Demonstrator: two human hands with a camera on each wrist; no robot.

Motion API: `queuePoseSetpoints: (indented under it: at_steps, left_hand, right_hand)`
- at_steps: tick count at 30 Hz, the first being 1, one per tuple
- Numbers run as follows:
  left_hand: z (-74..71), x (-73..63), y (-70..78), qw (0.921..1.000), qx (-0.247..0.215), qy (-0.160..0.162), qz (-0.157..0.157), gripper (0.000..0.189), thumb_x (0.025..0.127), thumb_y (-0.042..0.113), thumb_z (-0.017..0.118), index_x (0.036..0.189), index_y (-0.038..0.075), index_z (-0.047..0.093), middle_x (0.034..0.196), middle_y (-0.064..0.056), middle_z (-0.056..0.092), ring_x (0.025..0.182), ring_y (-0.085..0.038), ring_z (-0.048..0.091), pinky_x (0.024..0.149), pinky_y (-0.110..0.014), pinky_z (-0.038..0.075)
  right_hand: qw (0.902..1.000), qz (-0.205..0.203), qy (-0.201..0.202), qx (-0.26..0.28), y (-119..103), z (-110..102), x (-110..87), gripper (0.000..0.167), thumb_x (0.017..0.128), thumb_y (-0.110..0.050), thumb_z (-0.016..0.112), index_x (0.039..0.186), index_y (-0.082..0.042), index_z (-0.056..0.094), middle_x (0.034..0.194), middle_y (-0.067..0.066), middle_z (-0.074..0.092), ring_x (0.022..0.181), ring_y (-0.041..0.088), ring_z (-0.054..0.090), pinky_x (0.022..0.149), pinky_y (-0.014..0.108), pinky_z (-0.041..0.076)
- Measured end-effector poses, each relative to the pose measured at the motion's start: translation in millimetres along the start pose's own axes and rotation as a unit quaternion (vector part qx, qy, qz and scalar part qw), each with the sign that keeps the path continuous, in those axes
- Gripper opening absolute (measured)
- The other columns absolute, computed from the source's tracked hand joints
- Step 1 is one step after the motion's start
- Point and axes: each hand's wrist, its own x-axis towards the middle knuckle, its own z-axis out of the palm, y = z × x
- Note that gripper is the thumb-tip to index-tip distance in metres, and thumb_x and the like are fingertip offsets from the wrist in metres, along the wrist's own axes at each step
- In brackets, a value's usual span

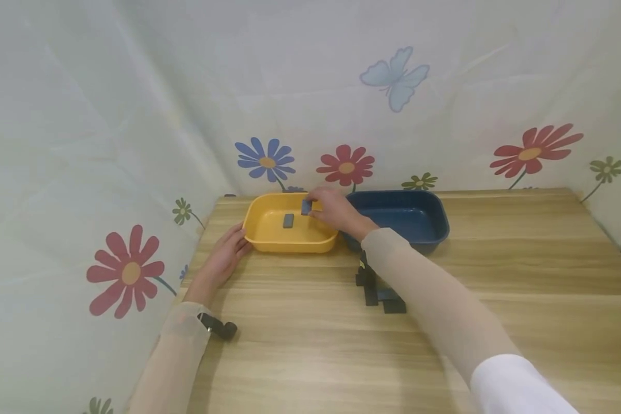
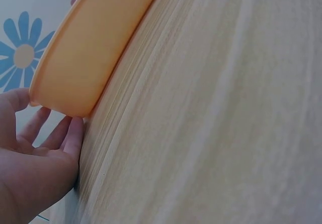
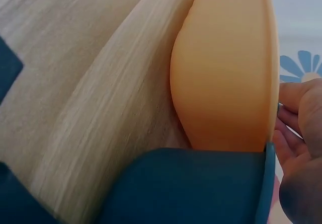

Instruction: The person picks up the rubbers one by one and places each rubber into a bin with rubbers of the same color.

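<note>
The yellow tub (image 1: 295,247) stands on the wooden table. My left hand (image 1: 225,256) touches its left end, and the left wrist view shows the thumb at the rim and the fairly straight fingers against the outer wall. Over the tub, my right hand (image 1: 336,210) pinches a small blue-grey block (image 1: 306,207) between thumb and fingertips. Another small grey block (image 1: 288,221) lies flat on the tub's floor. In the right wrist view the right hand (image 3: 302,128) is beyond the yellow wall (image 3: 226,73), and the block is mostly hidden there.
A dark blue tub (image 1: 437,221) stands right beside the yellow one, under my right forearm. The wooden table (image 1: 522,276) extends to the right and toward me. A flower-printed curtain (image 1: 300,86) hangs behind and at the sides. Black camera mounts (image 1: 219,326) stick out from both wrists.
</note>
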Motion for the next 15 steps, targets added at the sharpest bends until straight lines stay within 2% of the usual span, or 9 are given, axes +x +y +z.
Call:
queuePoseSetpoints:
  at_steps: [10,15]
  left_hand:
    - [1.0,1.7,1.7,0.9999,0.011,0.000,0.003,0.058,0.117,0.027,0.044,0.168,0.007,0.026,0.171,-0.014,0.030,0.155,-0.029,0.036,0.125,-0.039,0.035]
    - [-0.4,-1.2,1.5,0.9999,0.012,0.003,-0.001,0.058,0.117,0.027,0.043,0.168,0.006,0.024,0.171,-0.014,0.030,0.155,-0.029,0.036,0.125,-0.040,0.034]
  right_hand:
    - [0.9997,-0.004,-0.021,-0.011,5,12,12.4,0.031,0.096,-0.013,0.078,0.127,-0.008,0.075,0.121,0.007,0.073,0.113,0.025,0.063,0.110,0.041,0.049]
    - [0.9995,0.004,-0.032,0.002,6,22,14.7,0.028,0.095,-0.015,0.078,0.123,-0.010,0.077,0.116,0.005,0.074,0.107,0.024,0.061,0.107,0.041,0.049]
